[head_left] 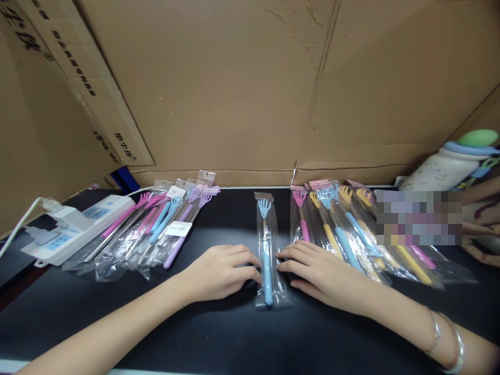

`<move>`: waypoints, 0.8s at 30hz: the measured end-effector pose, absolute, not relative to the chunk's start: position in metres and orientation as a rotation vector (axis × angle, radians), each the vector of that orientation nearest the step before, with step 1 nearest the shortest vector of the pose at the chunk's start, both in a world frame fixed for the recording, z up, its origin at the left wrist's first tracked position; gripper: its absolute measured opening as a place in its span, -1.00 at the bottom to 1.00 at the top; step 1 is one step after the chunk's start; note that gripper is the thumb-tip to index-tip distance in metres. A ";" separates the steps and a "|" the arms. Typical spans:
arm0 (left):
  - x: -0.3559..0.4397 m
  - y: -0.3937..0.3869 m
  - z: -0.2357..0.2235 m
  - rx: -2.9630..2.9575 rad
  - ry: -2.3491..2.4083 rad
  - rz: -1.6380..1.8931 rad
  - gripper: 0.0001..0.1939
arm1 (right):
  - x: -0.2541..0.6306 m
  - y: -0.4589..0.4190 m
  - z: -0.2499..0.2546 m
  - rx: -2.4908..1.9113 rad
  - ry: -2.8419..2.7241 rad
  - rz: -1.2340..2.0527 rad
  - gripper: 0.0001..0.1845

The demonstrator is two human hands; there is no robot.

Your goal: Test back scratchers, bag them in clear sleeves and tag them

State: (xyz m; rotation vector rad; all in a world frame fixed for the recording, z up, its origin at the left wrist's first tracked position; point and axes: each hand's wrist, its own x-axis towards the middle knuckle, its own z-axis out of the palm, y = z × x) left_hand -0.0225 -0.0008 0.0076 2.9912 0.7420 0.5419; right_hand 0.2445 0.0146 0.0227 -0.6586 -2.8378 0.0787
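A blue back scratcher (267, 265) in a clear plastic bag lies on the dark table between my hands, its claw head pointing away from me. My left hand (224, 272) rests just left of it, with curved fingertips at the bag's left edge. On the other side, the fingers of my right hand (312, 265) are spread at the bag's right edge. Neither hand grips anything. Left of my hands is a group of bagged pink, blue and purple back scratchers (179, 245). A second group of bagged pink, yellow and blue back scratchers (332, 237) lies beyond my right hand.
A white power strip (62, 242) with plugs and a cable sits at the far left. Cardboard walls (219, 94) enclose the back and sides. At the right stand a pale bottle (439, 169) with a green-topped lid and another person's hand (486, 224), beside a blurred patch.
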 end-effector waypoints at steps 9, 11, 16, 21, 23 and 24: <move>-0.023 0.000 0.009 2.976 0.753 0.554 -0.75 | 0.244 0.015 0.024 -0.649 -2.822 0.071 -0.72; -0.023 0.000 0.009 2.975 0.752 0.551 -0.75 | 0.244 0.015 0.024 -0.649 -2.825 0.076 -0.71; -0.023 0.000 0.009 2.973 0.764 0.546 -0.75 | 0.244 0.015 0.024 -0.671 -2.844 0.094 -0.71; -0.023 -0.001 0.010 2.994 0.767 0.545 -0.76 | 0.244 0.014 0.026 -0.666 -2.838 0.091 -0.71; -0.023 -0.001 0.010 3.011 0.761 0.551 -0.76 | 0.243 0.014 0.025 -0.664 -2.836 0.073 -0.72; -0.023 -0.001 0.010 3.018 0.759 0.552 -0.77 | 0.243 0.014 0.025 -0.661 -2.837 0.060 -0.72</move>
